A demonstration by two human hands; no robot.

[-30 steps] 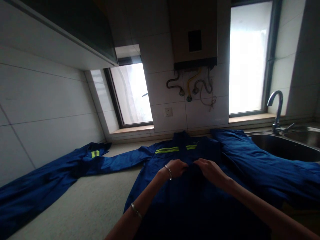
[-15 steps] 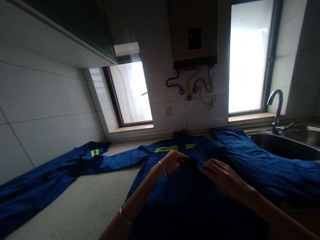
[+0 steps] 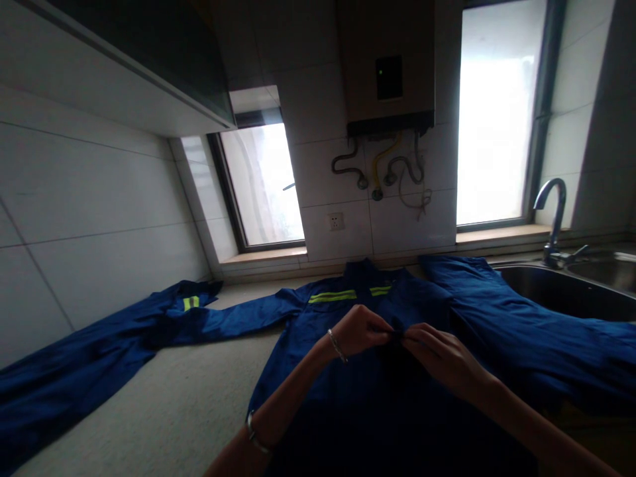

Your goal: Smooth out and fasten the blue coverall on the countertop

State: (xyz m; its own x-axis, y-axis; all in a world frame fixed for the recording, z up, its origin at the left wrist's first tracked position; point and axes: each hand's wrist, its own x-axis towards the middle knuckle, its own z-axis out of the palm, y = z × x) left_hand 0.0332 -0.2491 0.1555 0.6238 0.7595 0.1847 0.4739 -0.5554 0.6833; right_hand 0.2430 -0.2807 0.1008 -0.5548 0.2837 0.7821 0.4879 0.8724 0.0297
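Note:
A dark blue work jacket (image 3: 308, 358) with yellow-green reflective stripes lies spread on the countertop, collar toward the wall. Over its front, my left hand (image 3: 358, 329) pinches the jacket's cloth between thumb and fingers. My right hand (image 3: 440, 351) grips the cloth just beside it, so the fingertips of both hands nearly meet. Deep shadow hides the exact bit of cloth between them. Two bracelets circle my left arm, one at the wrist and one lower down.
More blue clothing (image 3: 527, 324) lies at the right, reaching the sink (image 3: 504, 268) with its faucet (image 3: 557, 212). Another blue garment (image 3: 99, 351) stretches along the left. Pale countertop (image 3: 199, 391) shows between. A water heater (image 3: 387, 66) hangs on the tiled wall, and a cabinet overhangs the left.
My left hand has moved right and slightly down to meet my right hand. The gap between their fingertips has closed, and the cloth between them is drawn together.

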